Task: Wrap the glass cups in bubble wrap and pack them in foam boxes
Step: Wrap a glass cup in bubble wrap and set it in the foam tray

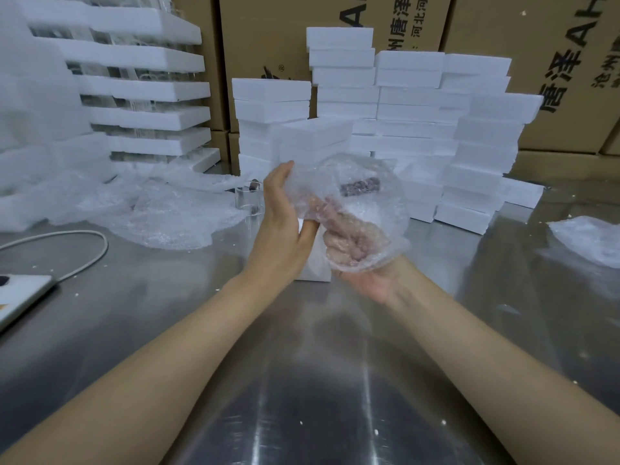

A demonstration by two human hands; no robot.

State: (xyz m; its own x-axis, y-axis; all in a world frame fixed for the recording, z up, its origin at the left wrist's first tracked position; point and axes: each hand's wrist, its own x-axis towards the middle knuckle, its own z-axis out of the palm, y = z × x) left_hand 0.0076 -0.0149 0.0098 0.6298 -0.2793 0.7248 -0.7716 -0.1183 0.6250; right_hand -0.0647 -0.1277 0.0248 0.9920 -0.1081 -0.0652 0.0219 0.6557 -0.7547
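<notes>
Head view: both hands are raised above the steel bench point(302, 380). The right hand point(355, 253) has its grip clenched around a wrapped cup point(359, 193); its curled fingers show through the wrapping, and a dark label is visible inside. The left hand point(281, 223) has a released grip, fingers straight against the bundle's left side. A bare glass cup point(249, 200) stands on the bench just behind the left hand. Stacked foam boxes point(419, 129) stand farther back, and loose bubble wrap point(167, 213) lies to the left.
</notes>
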